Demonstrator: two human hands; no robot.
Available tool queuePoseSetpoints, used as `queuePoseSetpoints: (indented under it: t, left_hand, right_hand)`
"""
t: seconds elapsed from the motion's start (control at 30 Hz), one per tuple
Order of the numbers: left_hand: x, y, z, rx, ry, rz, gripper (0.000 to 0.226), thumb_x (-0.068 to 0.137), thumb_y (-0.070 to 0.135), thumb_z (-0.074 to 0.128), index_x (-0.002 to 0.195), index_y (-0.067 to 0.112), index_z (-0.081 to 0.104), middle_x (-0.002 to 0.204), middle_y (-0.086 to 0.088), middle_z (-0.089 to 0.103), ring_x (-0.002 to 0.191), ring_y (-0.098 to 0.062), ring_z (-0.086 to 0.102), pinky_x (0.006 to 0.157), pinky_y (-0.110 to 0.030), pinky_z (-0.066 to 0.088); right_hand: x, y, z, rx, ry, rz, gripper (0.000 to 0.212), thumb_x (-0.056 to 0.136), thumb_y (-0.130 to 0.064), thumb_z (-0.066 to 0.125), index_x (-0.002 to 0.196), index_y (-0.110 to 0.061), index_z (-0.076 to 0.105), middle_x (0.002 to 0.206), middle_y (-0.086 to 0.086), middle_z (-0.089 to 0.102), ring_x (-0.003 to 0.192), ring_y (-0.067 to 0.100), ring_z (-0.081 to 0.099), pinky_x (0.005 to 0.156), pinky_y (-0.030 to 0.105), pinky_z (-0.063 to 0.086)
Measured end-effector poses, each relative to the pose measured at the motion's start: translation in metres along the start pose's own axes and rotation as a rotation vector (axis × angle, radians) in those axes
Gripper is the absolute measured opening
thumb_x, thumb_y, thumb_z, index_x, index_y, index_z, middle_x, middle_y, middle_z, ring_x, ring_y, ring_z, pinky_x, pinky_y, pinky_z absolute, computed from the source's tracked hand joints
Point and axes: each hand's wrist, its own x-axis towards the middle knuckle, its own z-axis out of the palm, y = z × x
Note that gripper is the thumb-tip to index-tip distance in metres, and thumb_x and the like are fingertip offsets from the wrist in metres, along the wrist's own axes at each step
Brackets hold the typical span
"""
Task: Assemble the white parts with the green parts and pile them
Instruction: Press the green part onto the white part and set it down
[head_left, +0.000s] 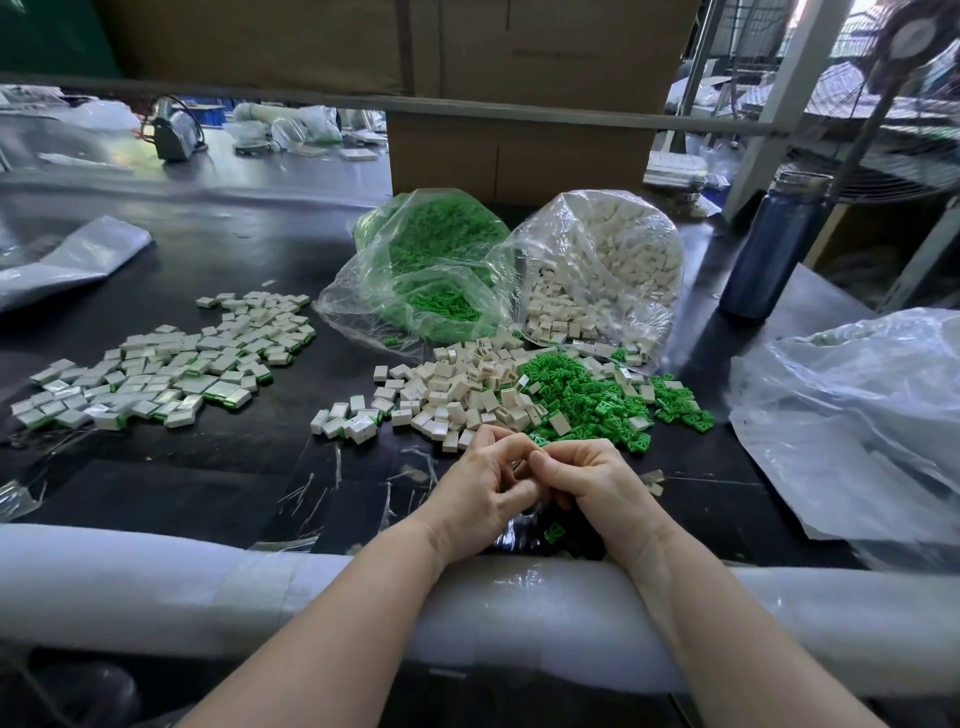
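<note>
While both forearms rest on the white padded edge along the bottom of the frame, the two hands meet just below centre, over the black table. The left hand has its fingers curled inward, tips touching those of the right hand, whose fingers are also curled; a bit of green shows between the fingertips, but what exactly they pinch is hidden.

Just above the hands lie two loose heaps that touch each other: white parts at centre and green parts to their right, each too many to count. One stray green piece lies under the right wrist. At centre left spreads one wide pile of assembled pieces, white with green edges, again beyond counting, and a small cluster of about half a dozen more sits between that pile and the white heap.

Behind the heaps stand two open clear bags: one green bag and one white bag, side by side and touching. One cardboard box rises behind them. One blue bottle stands upright at upper right, and crumpled plastic sheet fills the right edge. Another plastic sheet lies at left.
</note>
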Motion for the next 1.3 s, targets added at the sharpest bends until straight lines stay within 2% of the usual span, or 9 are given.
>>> queuePoseSetpoints:
  t: [0.13, 0.33, 0.43, 0.5, 0.67, 0.93, 1.03, 1.17, 1.3]
  left_hand:
    - [0.0006, -0.0006, -0.0004, -0.015, 0.003, -0.001, 0.011, 0.088, 0.005, 0.056, 0.099, 0.007, 0.06, 0.107, -0.006, 0.041, 0.075, -0.013, 0.047, 0.076, -0.018, 0.046]
    - [0.0013, -0.0006, -0.0017, -0.11, 0.107, 0.003, 0.006, 0.088, 0.014, 0.061, 0.093, 0.014, 0.062, 0.106, -0.005, 0.044, 0.079, -0.015, 0.052, 0.074, -0.011, 0.046]
    - [0.0025, -0.0033, -0.0032, -0.128, 0.173, -0.027, 0.011, 0.087, 0.012, 0.062, 0.096, 0.007, 0.065, 0.108, -0.006, 0.045, 0.078, -0.012, 0.053, 0.072, -0.012, 0.048]
    - [0.0029, -0.0044, -0.0032, -0.092, 0.177, -0.042, 0.012, 0.086, 0.013, 0.062, 0.096, 0.008, 0.065, 0.108, -0.007, 0.047, 0.079, -0.015, 0.053, 0.075, -0.017, 0.05]
    - [0.0032, -0.0043, -0.0031, -0.048, 0.143, -0.057, 0.009, 0.086, 0.015, 0.063, 0.095, 0.016, 0.065, 0.102, -0.004, 0.048, 0.081, -0.017, 0.054, 0.078, -0.016, 0.049]
    - [0.003, -0.0035, -0.0019, -0.024, 0.128, -0.047, 0.009, 0.085, 0.015, 0.064, 0.088, 0.023, 0.063, 0.092, 0.008, 0.047, 0.075, -0.008, 0.049, 0.072, -0.009, 0.043]
    - [0.0025, -0.0036, -0.0018, -0.025, 0.153, -0.026, 0.008, 0.085, 0.014, 0.064, 0.089, 0.021, 0.065, 0.089, 0.009, 0.051, 0.075, -0.007, 0.052, 0.072, -0.01, 0.044]
    - [0.0015, -0.004, -0.002, -0.019, 0.3, -0.011, 0.012, 0.082, 0.012, 0.067, 0.094, 0.015, 0.068, 0.086, 0.006, 0.062, 0.077, -0.01, 0.06, 0.076, -0.018, 0.052]
    - [0.0013, -0.0074, -0.006, 0.013, 0.556, -0.039, 0.024, 0.083, 0.011, 0.066, 0.105, 0.017, 0.064, 0.079, 0.009, 0.062, 0.075, -0.008, 0.061, 0.074, -0.026, 0.056]
  right_hand:
    - [-0.0007, -0.0003, 0.0011, -0.024, 0.03, -0.016, 0.027, 0.089, -0.005, 0.055, 0.091, 0.021, 0.061, 0.065, 0.014, 0.057, 0.053, 0.014, 0.05, 0.049, 0.019, 0.041]
    - [0.0011, -0.0007, 0.0041, -0.104, 0.081, -0.095, 0.041, 0.084, -0.033, 0.052, 0.091, 0.005, 0.066, 0.069, 0.016, 0.057, 0.062, 0.02, 0.054, 0.058, 0.026, 0.045]
    - [0.003, 0.0017, 0.0015, -0.074, 0.141, -0.124, 0.023, 0.091, -0.019, 0.052, 0.099, -0.003, 0.067, 0.073, 0.008, 0.068, 0.063, 0.016, 0.065, 0.057, 0.02, 0.052]
    - [0.0023, 0.0019, 0.0005, -0.085, 0.175, -0.158, 0.012, 0.09, -0.009, 0.057, 0.09, -0.011, 0.068, 0.072, 0.001, 0.07, 0.064, 0.014, 0.067, 0.056, 0.02, 0.054]
    - [-0.0006, 0.0008, -0.0013, -0.221, 0.228, -0.208, 0.017, 0.081, -0.002, 0.068, 0.073, -0.017, 0.068, 0.065, 0.005, 0.067, 0.061, 0.017, 0.061, 0.06, 0.032, 0.053]
    - [0.0027, 0.0027, -0.0007, -0.419, 0.255, -0.216, 0.016, 0.084, -0.006, 0.066, 0.072, -0.016, 0.062, 0.067, -0.005, 0.06, 0.059, -0.002, 0.053, 0.06, 0.014, 0.044]
    - [0.0028, 0.0031, -0.0004, -0.423, 0.266, -0.235, 0.017, 0.085, -0.009, 0.065, 0.071, -0.019, 0.062, 0.065, -0.006, 0.059, 0.058, 0.0, 0.051, 0.058, 0.015, 0.044]
    - [0.0029, 0.0029, -0.0022, -0.311, 0.354, -0.214, 0.021, 0.086, -0.012, 0.065, 0.066, -0.015, 0.06, 0.05, -0.011, 0.055, 0.047, 0.001, 0.049, 0.048, 0.016, 0.04]
    - [0.0018, 0.0027, -0.0053, -0.292, 0.446, -0.196, 0.03, 0.087, -0.016, 0.065, 0.058, -0.014, 0.055, 0.047, -0.008, 0.046, 0.052, 0.015, 0.041, 0.051, 0.027, 0.035]
